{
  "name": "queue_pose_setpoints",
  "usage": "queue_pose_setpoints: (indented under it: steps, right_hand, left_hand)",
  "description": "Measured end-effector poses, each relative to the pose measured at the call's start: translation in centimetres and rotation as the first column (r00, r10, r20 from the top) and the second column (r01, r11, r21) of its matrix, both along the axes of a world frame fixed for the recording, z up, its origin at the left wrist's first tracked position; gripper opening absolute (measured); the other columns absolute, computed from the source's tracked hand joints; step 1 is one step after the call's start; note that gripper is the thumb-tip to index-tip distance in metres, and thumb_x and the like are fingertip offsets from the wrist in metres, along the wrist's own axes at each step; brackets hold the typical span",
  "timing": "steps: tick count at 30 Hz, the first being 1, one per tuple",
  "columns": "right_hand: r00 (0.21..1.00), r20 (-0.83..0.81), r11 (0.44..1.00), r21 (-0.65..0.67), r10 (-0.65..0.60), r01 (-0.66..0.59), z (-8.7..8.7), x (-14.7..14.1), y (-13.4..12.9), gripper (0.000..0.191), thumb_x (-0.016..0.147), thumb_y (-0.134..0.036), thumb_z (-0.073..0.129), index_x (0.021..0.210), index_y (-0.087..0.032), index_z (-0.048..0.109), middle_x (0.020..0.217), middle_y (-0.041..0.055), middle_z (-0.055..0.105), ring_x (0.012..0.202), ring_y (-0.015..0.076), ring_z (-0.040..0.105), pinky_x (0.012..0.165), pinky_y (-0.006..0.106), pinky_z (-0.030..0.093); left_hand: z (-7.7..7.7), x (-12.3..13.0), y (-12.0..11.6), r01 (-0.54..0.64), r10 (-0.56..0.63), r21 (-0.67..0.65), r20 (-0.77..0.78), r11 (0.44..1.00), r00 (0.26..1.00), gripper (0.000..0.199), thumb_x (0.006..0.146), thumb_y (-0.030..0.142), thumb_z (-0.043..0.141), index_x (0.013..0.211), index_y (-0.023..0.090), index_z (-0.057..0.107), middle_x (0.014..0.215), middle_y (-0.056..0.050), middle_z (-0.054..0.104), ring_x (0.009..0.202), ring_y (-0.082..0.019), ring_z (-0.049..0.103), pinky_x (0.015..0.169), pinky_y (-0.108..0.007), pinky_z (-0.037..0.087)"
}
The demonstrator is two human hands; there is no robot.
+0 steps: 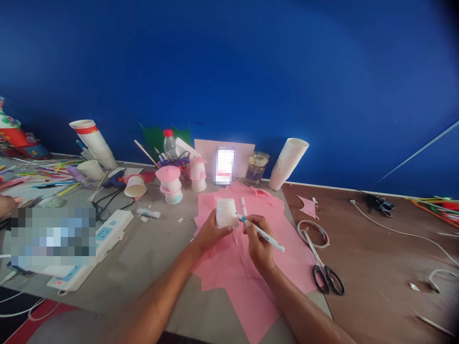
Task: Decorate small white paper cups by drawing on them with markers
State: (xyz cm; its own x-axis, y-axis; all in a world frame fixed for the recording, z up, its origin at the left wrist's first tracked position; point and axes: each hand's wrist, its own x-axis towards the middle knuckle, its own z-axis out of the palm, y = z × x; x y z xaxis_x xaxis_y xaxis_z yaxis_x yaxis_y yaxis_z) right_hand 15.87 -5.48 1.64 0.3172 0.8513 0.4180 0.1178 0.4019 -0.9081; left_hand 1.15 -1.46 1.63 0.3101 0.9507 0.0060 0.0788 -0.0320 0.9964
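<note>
Holding white paper cup clamped in left hand above pink paper, middle of scene; pinching acrylic marker in right hand, tip at cup's right side, cannot tell if touching. Could smear any wet ink by shifting left hold along the wall. Could dent thin card by squeezing or pressing too hard. Might skid on the curve if turning cup mid-stroke. Might nudge scissors, to the right, by swinging right forearm wide.

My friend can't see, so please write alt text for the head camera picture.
A person's left hand holds a white cup while the right hand holds a marker near it, above cut pink paper. Scissors lie to the right; stacked cups lean behind.
</note>
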Motion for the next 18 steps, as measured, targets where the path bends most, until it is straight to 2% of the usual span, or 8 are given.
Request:
queue_pose_setpoints:
  steps: [5,18]
  right_hand:
    - [0.992,0.123,0.997,0.062,0.036,-0.044,0.01,-0.22,-0.43,0.009,0.087,-0.027,0.051,0.089,-0.02,0.056,0.062,-0.002,0.054,0.051,0.0119,0.05,0.048,0.024,0.041]
    - [0.975,0.222,0.993,0.117,-0.007,-0.02,0.17,-0.13,-0.33,0.009,0.088,-0.026,0.05,0.091,-0.02,0.056,0.067,-0.0002,0.06,0.054,0.0124,0.054,0.05,0.025,0.045]
  left_hand:
    - [-0.3,0.13,0.07,-0.003,0.003,0.017,-0.001,1.0,1.0,0.052,0.07,0.043,0.072,0.109,0.016,0.05,0.101,-0.007,0.059,0.094,-0.023,0.056,0.08,-0.033,0.045]
    - [-0.49,0.12,0.12,0.015,-0.013,0.054,-0.043,0.998,0.999,0.06,0.07,0.05,0.072,0.112,0.016,0.048,0.102,-0.007,0.058,0.092,-0.022,0.055,0.077,-0.033,0.045]
